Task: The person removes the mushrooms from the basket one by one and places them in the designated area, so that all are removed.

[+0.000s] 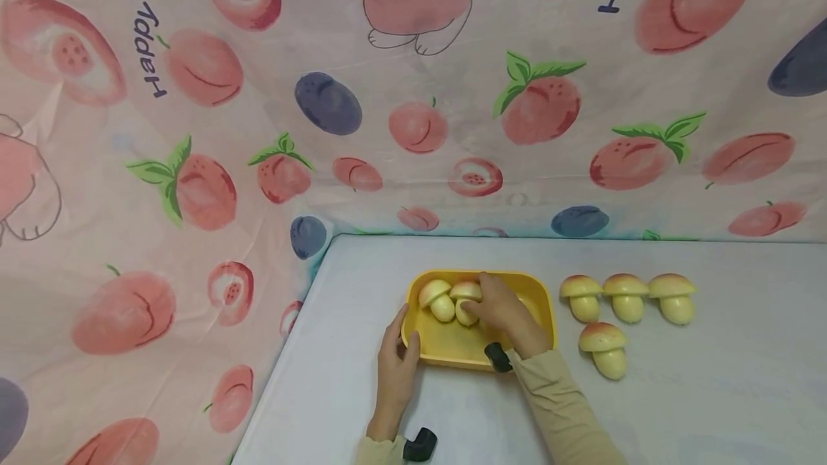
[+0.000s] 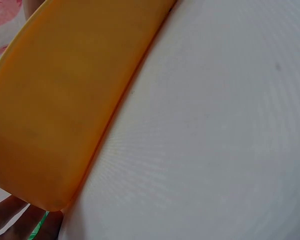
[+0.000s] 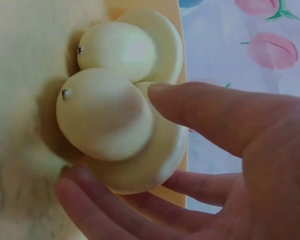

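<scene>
Two toy mushrooms with yellow stems and reddish caps stand side by side in a yellow plastic tray (image 1: pixel 452 359). The left mushroom (image 1: pixel 442 305) leans near the tray's back left corner. My right hand (image 1: pixel 507 311) reaches into the tray and holds the second mushroom (image 3: pixel 105 115), thumb on one side and fingers round the cap. In the right wrist view, the other mushroom (image 3: pixel 115 50) lies against it. My left hand (image 1: pixel 395 368) grips the tray's front left corner; the left wrist view shows its fingers (image 2: pixel 20 220) beside the tray wall (image 2: pixel 65 100).
Right of the tray, three more mushrooms (image 1: pixel 625 298) line up in a row on the white table (image 1: pixel 711 407). Another mushroom (image 1: pixel 604 350) lies in front of them. A fruit-printed cloth (image 1: pixel 452 77) hangs behind and on the left.
</scene>
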Tool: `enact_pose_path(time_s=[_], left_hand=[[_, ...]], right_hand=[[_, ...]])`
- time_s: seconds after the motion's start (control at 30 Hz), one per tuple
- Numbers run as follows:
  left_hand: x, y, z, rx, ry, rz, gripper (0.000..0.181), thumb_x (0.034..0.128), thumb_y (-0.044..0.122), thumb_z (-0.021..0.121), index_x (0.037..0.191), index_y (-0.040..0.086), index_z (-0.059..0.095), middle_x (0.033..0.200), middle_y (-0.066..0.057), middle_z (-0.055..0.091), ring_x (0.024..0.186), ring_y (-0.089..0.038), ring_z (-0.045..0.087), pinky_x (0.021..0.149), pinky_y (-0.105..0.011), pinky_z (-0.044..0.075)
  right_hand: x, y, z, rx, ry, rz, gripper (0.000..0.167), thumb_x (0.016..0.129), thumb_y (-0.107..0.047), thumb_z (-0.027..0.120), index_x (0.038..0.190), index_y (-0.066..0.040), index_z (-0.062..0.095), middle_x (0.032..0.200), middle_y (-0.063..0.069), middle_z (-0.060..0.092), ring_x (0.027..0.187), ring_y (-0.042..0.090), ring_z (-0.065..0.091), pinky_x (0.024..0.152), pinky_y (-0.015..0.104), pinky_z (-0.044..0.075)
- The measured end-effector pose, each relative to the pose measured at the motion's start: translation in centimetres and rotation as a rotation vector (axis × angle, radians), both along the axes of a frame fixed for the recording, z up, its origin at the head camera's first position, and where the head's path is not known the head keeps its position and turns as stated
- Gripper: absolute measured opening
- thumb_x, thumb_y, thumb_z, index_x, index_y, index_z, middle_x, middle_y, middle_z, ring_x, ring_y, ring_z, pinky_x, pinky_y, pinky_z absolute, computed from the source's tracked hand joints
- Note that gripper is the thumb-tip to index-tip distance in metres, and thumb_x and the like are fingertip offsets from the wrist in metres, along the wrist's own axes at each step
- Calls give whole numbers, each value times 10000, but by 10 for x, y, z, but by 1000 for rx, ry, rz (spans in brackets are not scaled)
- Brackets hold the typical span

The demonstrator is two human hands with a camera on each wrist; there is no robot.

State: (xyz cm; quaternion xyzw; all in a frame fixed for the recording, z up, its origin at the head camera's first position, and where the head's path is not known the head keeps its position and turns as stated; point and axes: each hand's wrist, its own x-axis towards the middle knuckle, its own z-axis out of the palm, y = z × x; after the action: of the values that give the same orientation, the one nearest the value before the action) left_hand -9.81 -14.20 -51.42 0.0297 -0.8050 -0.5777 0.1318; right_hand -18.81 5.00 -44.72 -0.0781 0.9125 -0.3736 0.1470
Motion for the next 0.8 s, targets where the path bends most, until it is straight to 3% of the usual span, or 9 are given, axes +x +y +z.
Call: enact_pose_path(time_s=[0.13, 0.43, 0.63, 0.8], left_hand=[[-6, -5, -21, -6, 28, 2, 471, 1027, 179, 551, 1488, 197, 459, 1495, -38, 482, 1175, -190, 479, 923, -220, 407], [-6, -7, -23, 13, 39, -21, 467, 1031, 229, 550, 1488, 247, 455, 1507, 1, 467, 1283, -168, 463, 1006, -229, 398], [-5, -3, -17, 10, 23, -1, 477, 1023, 145, 550, 1490, 168, 456, 1502, -50, 473, 1208, -244, 480, 964, -243, 400], [3, 2, 6, 23, 32, -16, 472, 1013, 85, 545, 1476, 49, 456, 1492, -132, 475, 1204, -328, 482, 961, -252, 406]], right_hand=[[0, -1, 1, -2, 8, 25, 618, 949, -156, 650, 1411, 153, 381, 1390, 336, 482, 1242, 427, 505, 1020, 530, 428], [-3, -4, -1, -23, 2, 30, 535, 925, -76, 645, 1379, 103, 426, 1347, 298, 507, 1197, 401, 520, 968, 507, 445], [-4, -7, -4, -18, -24, 12, 564, 901, -65, 628, 1395, 89, 402, 1381, 297, 463, 1184, 387, 506, 934, 497, 441], [-3, -9, -6, -31, -11, -4, 563, 900, -108, 689, 1360, 85, 428, 1319, 289, 496, 1161, 397, 524, 949, 506, 451]])
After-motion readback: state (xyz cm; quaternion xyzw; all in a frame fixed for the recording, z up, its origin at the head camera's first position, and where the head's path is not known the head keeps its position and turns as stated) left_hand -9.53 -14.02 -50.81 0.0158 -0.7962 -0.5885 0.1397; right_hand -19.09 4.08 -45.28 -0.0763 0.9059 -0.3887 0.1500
